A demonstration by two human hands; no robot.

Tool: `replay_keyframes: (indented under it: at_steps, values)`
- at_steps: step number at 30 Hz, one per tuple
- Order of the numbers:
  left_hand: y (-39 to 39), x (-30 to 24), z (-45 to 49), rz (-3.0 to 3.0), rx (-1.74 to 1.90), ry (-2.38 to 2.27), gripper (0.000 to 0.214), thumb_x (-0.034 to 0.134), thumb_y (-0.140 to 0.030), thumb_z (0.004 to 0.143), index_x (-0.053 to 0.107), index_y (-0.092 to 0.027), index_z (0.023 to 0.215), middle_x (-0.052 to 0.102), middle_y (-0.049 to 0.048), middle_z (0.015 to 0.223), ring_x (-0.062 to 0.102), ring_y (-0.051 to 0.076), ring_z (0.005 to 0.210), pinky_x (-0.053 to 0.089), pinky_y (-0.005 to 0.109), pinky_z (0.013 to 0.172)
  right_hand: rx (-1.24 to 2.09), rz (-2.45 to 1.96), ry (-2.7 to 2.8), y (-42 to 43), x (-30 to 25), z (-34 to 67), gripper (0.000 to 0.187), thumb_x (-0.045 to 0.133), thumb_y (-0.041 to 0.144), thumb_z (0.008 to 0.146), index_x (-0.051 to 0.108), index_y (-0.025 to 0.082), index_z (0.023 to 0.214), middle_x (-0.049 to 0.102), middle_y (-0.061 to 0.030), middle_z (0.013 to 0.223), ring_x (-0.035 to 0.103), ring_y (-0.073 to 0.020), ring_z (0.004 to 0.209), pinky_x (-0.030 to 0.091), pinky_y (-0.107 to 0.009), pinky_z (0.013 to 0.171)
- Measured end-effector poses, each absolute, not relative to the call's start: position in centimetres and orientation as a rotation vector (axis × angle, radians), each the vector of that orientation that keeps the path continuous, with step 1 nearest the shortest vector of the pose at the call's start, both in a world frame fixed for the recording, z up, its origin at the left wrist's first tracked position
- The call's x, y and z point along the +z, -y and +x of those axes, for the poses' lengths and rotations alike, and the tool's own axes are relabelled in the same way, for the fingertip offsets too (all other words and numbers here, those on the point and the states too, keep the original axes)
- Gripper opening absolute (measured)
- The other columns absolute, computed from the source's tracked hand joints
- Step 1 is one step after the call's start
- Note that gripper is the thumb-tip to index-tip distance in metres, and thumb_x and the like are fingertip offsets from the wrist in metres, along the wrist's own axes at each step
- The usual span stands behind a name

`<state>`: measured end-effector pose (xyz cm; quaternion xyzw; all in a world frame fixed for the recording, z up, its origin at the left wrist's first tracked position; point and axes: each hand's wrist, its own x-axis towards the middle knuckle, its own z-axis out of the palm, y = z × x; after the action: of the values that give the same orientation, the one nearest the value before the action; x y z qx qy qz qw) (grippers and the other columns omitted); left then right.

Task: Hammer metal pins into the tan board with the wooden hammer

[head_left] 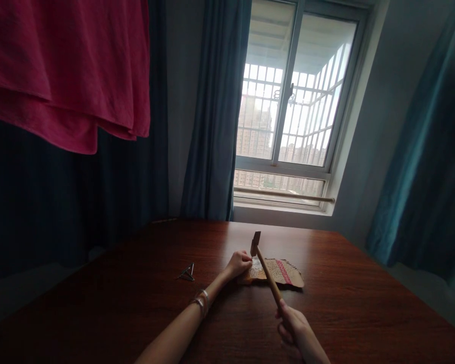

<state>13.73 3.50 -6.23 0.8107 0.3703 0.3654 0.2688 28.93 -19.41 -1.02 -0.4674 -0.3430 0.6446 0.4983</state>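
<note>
My right hand is closed round the wooden handle of a small hammer, whose dark head is raised just above my left hand. My left hand is pinched shut at the left edge of a flat brown piece with rows of small holes and a pink strip, lying on the table; what the fingers hold is too small to make out. Bangles circle my left wrist.
The dark wooden table also carries a small metal tool left of my left hand. Beyond the table are a window, blue curtains on both sides and a red cloth hanging at upper left.
</note>
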Motion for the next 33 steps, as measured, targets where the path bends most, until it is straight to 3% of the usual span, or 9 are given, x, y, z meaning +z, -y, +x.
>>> replay_keyframes:
  at_steps: [33]
  values:
    - [-3.7, -6.7, 13.8, 2.151, 1.018, -1.004, 0.021, 0.053, -0.024, 0.070, 0.071, -0.013, 0.063, 0.056, 0.0015, 0.064, 0.048, 0.011, 0.060, 0.033, 0.021, 0.055, 1.535, -1.171, 0.810, 19.6, -1.4, 28.4, 0.058, 0.057, 0.074, 0.052, 0.043, 0.020, 0.068, 0.031, 0.0128, 0.032, 0.012, 0.0012, 0.024, 0.002, -0.014, 0.027]
